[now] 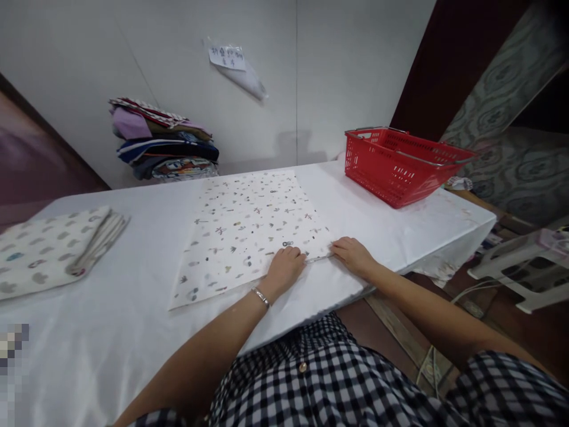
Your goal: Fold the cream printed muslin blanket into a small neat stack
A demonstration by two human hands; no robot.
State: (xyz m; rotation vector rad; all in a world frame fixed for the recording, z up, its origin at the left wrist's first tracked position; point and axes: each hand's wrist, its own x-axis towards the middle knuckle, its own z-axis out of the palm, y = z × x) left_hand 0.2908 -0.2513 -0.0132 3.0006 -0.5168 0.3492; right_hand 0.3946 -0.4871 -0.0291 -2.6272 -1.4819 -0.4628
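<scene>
Printed cloth (249, 219), one piece, white with small scattered motifs: we have it spread flat on the white-covered table (146, 237), reaching from the far edge towards the near edge. Our left hand (285, 270), silver bracelet (261, 297) at the wrist: on the cloth's near edge, towards its right corner, fingers bent and close together. Our right hand (354, 256): fingertips at that near right corner, fingers likewise together. Whether either hand pinches the fabric, we cannot tell.

Further items we list: folded cloth (48, 249) with larger grey motifs, near the table's left end; red basket (395, 172), perforated, handles lowered, by the far edge towards the right end; stack of folded textiles (164, 142), beyond the far edge, near the wall (320, 77); handwritten paper (226, 57), on that wall; white plastic stool (528, 267), off the right end.
</scene>
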